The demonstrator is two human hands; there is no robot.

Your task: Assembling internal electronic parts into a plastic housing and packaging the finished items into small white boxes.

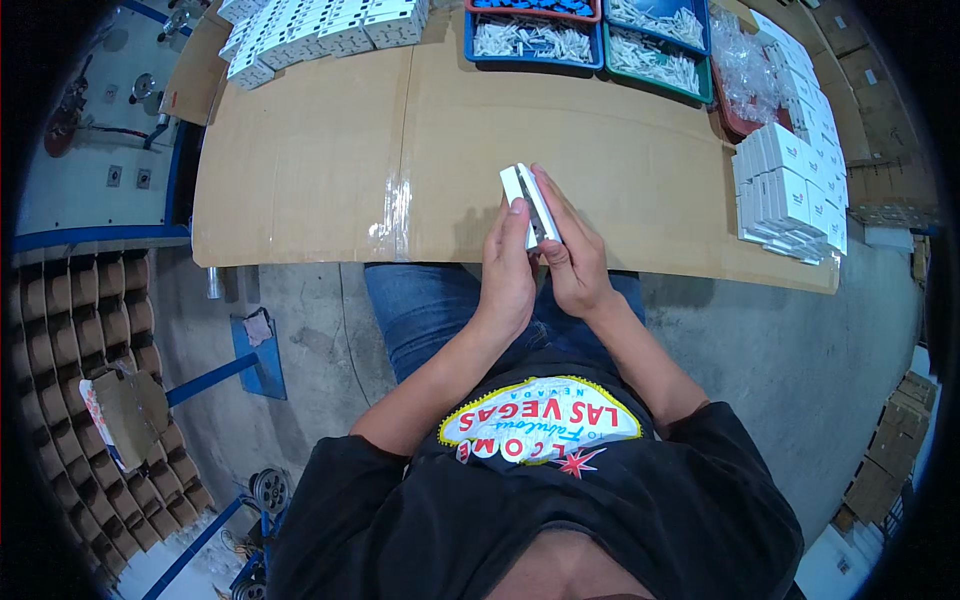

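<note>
Both hands hold a small white box-like piece (514, 184) just above the near edge of the cardboard-covered table. My left hand (508, 262) is closed on its left side, with the thumb pressed along it. Against its right side lies my right hand (578, 252), fingers stretched along the far face and thumb near the lower end. A dark strip runs lengthwise between two white parts of the piece. What makes up the dark strip is too small to tell.
Cardboard (300, 170) covers the tabletop. Stacked white boxes stand at the far left (325, 30) and right (790, 185). Blue (535, 66) and green (660, 85) trays at the back hold small white parts. Clear plastic bags (745, 70) fill a red tray. A divided cardboard rack (70, 330) stands at left.
</note>
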